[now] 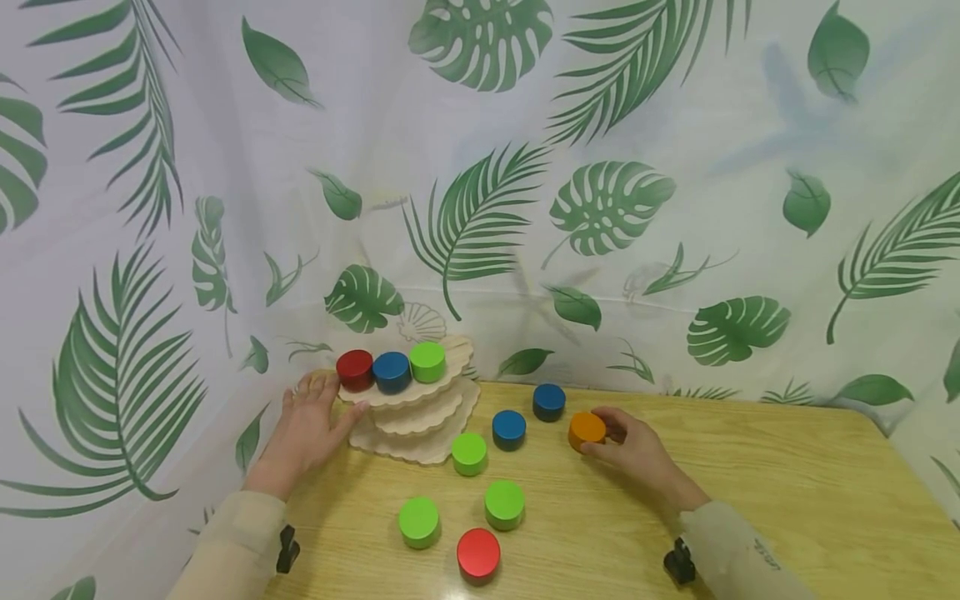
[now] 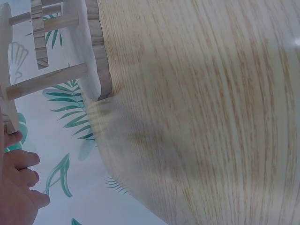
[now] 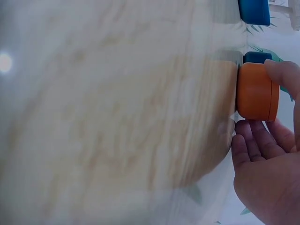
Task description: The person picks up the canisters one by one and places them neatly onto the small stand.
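My right hand (image 1: 633, 450) pinches an orange round lidded tin (image 1: 587, 432) between thumb and fingers, low over the table. The right wrist view shows the thumb (image 3: 283, 75) on one side of this tin and fingertips on the other. My left hand (image 1: 303, 429) is at the left end of a tiered wooden stand (image 1: 420, 425) with scalloped edges, its thumb touching the top tier's front edge. On that tier a dark red tin (image 1: 355, 371), a blue tin (image 1: 392, 372) and a green tin (image 1: 427, 362) stand in a row.
Two blue tins (image 1: 509, 429) lie between the stand and the orange tin. Several green tins (image 1: 505, 504) and a bright red tin (image 1: 478, 556) stand nearer the front of the wooden table (image 1: 750, 492). A leaf-patterned cloth (image 1: 487, 250) hangs behind it.
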Motion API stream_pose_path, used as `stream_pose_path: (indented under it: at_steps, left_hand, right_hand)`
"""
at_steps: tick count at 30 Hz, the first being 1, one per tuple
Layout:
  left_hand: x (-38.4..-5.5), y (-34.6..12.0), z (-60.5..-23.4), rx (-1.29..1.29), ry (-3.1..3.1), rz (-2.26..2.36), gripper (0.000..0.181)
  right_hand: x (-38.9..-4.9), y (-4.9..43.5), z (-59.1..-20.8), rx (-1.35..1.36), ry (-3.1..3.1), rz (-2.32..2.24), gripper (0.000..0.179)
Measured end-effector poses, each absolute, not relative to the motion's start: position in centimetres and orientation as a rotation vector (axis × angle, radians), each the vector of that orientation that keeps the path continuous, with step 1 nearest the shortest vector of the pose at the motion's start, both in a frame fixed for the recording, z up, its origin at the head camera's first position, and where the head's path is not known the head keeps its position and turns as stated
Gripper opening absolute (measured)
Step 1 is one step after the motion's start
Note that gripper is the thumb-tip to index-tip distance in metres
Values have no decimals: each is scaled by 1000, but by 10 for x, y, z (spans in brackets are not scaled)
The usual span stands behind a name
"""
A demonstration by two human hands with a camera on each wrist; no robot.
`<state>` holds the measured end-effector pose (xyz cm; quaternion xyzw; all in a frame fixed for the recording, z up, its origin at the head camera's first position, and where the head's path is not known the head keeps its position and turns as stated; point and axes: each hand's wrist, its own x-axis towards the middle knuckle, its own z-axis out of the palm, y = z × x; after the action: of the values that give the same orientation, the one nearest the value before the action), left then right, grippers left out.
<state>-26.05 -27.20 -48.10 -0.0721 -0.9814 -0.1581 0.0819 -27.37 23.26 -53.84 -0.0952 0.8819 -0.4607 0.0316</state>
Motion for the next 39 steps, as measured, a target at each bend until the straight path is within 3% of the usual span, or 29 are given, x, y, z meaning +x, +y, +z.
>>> stream_pose_path:
  at_steps: [39]
  left_hand:
    - [-259,-272,-481,-204,-2942,-466,88]
  right_hand:
    - [-276,223,-530,-340,2725,-1468,62]
